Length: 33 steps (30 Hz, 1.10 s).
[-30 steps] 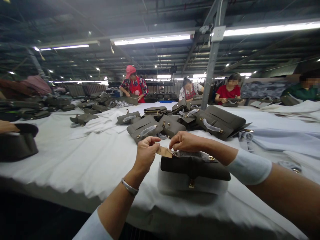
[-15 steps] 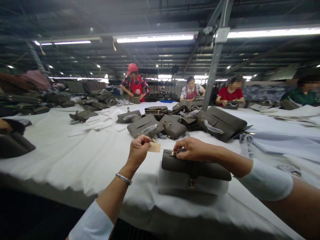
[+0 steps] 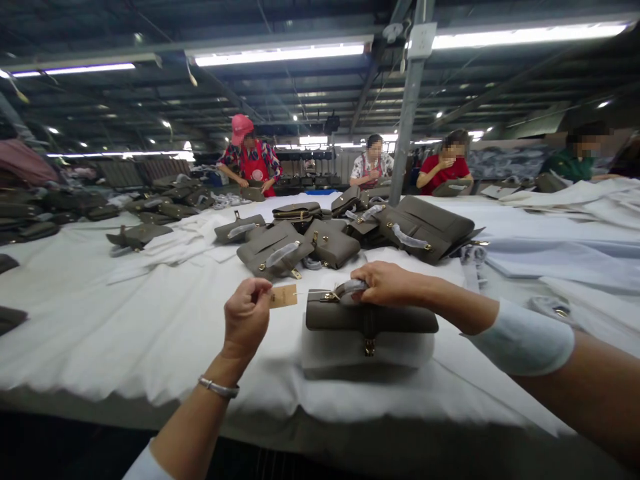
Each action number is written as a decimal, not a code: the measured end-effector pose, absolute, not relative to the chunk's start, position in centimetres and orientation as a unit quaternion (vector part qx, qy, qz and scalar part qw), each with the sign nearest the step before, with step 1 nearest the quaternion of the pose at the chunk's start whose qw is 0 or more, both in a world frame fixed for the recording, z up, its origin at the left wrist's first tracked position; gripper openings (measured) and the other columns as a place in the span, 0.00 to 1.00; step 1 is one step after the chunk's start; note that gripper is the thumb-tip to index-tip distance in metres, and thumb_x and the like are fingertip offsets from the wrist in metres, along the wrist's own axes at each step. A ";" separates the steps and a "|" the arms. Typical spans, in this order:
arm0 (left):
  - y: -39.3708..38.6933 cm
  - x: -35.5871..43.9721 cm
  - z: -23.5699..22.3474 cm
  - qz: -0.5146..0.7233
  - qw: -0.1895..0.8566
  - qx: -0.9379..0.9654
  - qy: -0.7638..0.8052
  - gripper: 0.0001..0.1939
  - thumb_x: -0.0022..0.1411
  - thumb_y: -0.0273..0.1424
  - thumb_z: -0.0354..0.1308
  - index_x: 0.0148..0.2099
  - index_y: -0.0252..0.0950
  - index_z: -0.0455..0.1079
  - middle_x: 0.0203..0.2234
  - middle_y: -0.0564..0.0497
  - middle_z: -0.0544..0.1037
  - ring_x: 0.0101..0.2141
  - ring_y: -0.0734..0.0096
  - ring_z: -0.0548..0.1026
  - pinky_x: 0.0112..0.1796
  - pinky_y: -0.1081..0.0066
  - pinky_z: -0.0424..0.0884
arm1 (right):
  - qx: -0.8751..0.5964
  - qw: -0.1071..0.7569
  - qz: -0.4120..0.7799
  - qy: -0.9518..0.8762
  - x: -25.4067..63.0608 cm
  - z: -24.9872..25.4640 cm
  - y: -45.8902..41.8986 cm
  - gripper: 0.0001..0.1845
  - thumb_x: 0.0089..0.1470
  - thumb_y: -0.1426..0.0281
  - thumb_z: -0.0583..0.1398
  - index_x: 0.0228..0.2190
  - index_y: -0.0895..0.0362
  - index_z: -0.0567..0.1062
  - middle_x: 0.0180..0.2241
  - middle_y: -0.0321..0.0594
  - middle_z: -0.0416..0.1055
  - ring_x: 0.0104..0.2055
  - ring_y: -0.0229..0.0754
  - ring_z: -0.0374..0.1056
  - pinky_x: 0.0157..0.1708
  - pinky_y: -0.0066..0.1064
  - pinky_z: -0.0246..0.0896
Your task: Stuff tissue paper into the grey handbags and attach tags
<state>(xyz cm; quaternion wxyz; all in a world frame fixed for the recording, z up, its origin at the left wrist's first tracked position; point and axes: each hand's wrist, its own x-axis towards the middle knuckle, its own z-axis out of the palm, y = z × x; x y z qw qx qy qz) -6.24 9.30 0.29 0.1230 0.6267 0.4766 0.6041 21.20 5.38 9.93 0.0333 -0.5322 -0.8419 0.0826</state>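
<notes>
Left hand: the bare left hand (image 3: 249, 313) has its grip clenched, pinching a small tan rectangular card tag (image 3: 284, 296) by its left edge between thumb and fingers.
Tag: held out flat just above the white cloth, left of the bag; the print on it is too small to read.
Cord: a thin pale string (image 3: 310, 291) runs from the tag toward the bag's top.
Right hand: the bare right hand (image 3: 387, 283) has its grip grasping an arched handle wrapped in clear plastic (image 3: 351, 292), above the bag's top.
Bag: the dark olive-grey, leather-like handbag with a flap (image 3: 370, 320) sits on the desk in front of the wearer, its front facing them; below the flap the front looks covered by a pale sheet.
Hardware: a gold-coloured metal clasp (image 3: 369, 347) hangs at the middle of the flap.
Desk: the broad desk under wrinkled white cloth (image 3: 150, 320) carries everything here.
Pile: beyond the hands, a heap of similar olive-grey bags (image 3: 335, 243) lies at mixed angles, some with plastic-wrapped handles.
Wrist: a silver-coloured bangle (image 3: 219, 388) circles the left one.
Far side: a co-worker in a red cap and red apron (image 3: 257, 163) handles another bag.
</notes>
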 end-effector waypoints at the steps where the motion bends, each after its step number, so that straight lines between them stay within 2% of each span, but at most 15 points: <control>1: 9.5 -6.1 -0.7 0.604 0.146 0.614 0.486 0.05 0.53 0.32 0.58 0.32 0.36 0.70 0.26 0.54 0.73 0.29 0.73 0.70 0.32 0.75 0.66 | -0.537 0.056 0.109 -0.834 21.6 9.6 5.4 0.09 0.47 0.65 0.59 0.31 0.57 0.74 0.29 0.37 0.72 0.31 0.41 0.66 0.27 0.27 0.52; 4: 10.4 -5.5 -3.9 0.583 0.264 0.570 0.515 0.10 0.50 0.34 0.60 0.35 0.35 0.70 0.22 0.55 0.70 0.23 0.73 0.69 0.25 0.75 0.65 | -0.504 0.151 0.184 -0.830 23.6 8.4 5.2 0.22 0.46 0.60 0.63 0.42 0.57 0.74 0.37 0.38 0.74 0.38 0.43 0.68 0.36 0.29 0.59; 7: 11.0 -4.7 -5.4 0.558 0.335 0.549 0.524 0.17 0.48 0.37 0.61 0.39 0.32 0.70 0.17 0.57 0.67 0.18 0.72 0.67 0.20 0.73 0.64 | -0.485 0.240 0.205 -0.816 26.4 6.2 4.5 0.40 0.43 0.58 0.66 0.55 0.58 0.65 0.52 0.47 0.68 0.51 0.49 0.65 0.49 0.37 0.60; 9: 10.7 -4.0 -5.2 0.572 0.342 0.526 0.528 0.21 0.50 0.41 0.61 0.42 0.31 0.69 0.22 0.53 0.71 0.22 0.70 0.71 0.24 0.71 0.68 | -0.516 0.268 0.224 -0.782 28.3 4.1 3.8 0.44 0.42 0.57 0.66 0.58 0.59 0.61 0.56 0.50 0.64 0.54 0.52 0.63 0.52 0.41 0.60; 11: 9.7 -3.4 -4.4 0.627 0.321 0.493 0.511 0.23 0.54 0.44 0.60 0.45 0.31 0.69 0.31 0.49 0.74 0.31 0.69 0.74 0.33 0.69 0.71 | -0.549 0.305 0.237 -0.741 29.7 2.1 3.1 0.42 0.44 0.56 0.66 0.57 0.58 0.62 0.56 0.51 0.64 0.54 0.53 0.64 0.53 0.44 0.60; 14: 8.0 -2.5 -3.1 0.679 0.322 0.507 0.423 0.26 0.57 0.44 0.60 0.53 0.35 0.64 0.43 0.46 0.73 0.44 0.66 0.72 0.46 0.67 0.68 | -0.567 0.427 0.213 -0.671 30.4 -0.2 2.2 0.41 0.43 0.54 0.66 0.56 0.56 0.63 0.56 0.49 0.63 0.54 0.52 0.64 0.53 0.45 0.59; 17: 7.3 -1.4 -2.9 0.599 0.411 0.596 0.343 0.40 0.51 0.41 0.67 0.62 0.39 0.55 0.53 0.42 0.68 0.54 0.59 0.67 0.51 0.64 0.65 | -0.545 0.517 0.210 -0.625 30.1 -1.6 1.7 0.49 0.39 0.55 0.69 0.59 0.53 0.57 0.62 0.50 0.54 0.55 0.53 0.62 0.51 0.45 0.62; 19: 7.6 -0.7 -3.6 0.527 0.482 0.619 0.328 0.43 0.48 0.40 0.69 0.63 0.38 0.54 0.54 0.41 0.68 0.52 0.57 0.69 0.50 0.64 0.67 | -0.533 0.539 0.239 -0.607 29.8 -2.6 1.6 0.53 0.37 0.55 0.70 0.60 0.53 0.55 0.62 0.52 0.54 0.56 0.54 0.62 0.52 0.45 0.61; 21: 8.3 0.1 -4.5 0.486 0.519 0.620 0.332 0.36 0.49 0.40 0.68 0.57 0.34 0.62 0.48 0.42 0.74 0.45 0.59 0.73 0.45 0.65 0.69 | -0.525 0.562 0.270 -0.579 29.5 -3.9 1.7 0.51 0.38 0.54 0.69 0.59 0.54 0.56 0.57 0.52 0.62 0.53 0.53 0.64 0.51 0.44 0.62; 23: 9.0 0.9 -5.5 0.497 0.507 0.615 0.344 0.28 0.50 0.40 0.68 0.50 0.33 0.68 0.41 0.45 0.77 0.40 0.62 0.75 0.42 0.69 0.70 | -0.522 0.595 0.279 -0.544 29.1 -5.5 1.9 0.44 0.39 0.53 0.68 0.55 0.56 0.61 0.49 0.49 0.69 0.46 0.50 0.68 0.46 0.41 0.65; 25: 9.5 1.6 -6.1 0.539 0.475 0.599 0.355 0.25 0.50 0.40 0.68 0.48 0.34 0.70 0.38 0.48 0.78 0.38 0.66 0.75 0.41 0.72 0.70 | -0.533 0.625 0.249 -0.513 28.7 -6.9 2.4 0.38 0.39 0.53 0.68 0.48 0.57 0.66 0.40 0.45 0.73 0.39 0.47 0.69 0.42 0.39 0.66; 27: 9.8 2.2 -6.4 0.566 0.458 0.582 0.363 0.24 0.50 0.40 0.67 0.47 0.35 0.70 0.38 0.49 0.78 0.38 0.68 0.74 0.40 0.73 0.70 | -0.551 0.638 0.207 -0.498 28.4 -7.7 2.8 0.34 0.38 0.52 0.69 0.43 0.58 0.68 0.36 0.42 0.73 0.37 0.46 0.69 0.40 0.38 0.66; 30: 9.8 2.5 -6.1 0.557 0.461 0.586 0.366 0.23 0.53 0.41 0.66 0.48 0.34 0.69 0.39 0.49 0.77 0.38 0.67 0.74 0.41 0.72 0.69 | -0.559 0.619 0.211 -0.510 28.4 -7.4 3.2 0.33 0.41 0.52 0.67 0.43 0.58 0.67 0.37 0.43 0.73 0.40 0.46 0.68 0.44 0.38 0.65; 33: 9.6 2.1 -5.3 0.526 0.465 0.608 0.371 0.24 0.55 0.41 0.64 0.51 0.33 0.67 0.43 0.47 0.76 0.43 0.64 0.73 0.46 0.68 0.68 | -0.542 0.595 0.278 -0.525 28.8 -6.6 3.3 0.34 0.43 0.53 0.66 0.46 0.59 0.66 0.42 0.45 0.72 0.44 0.47 0.68 0.47 0.37 0.64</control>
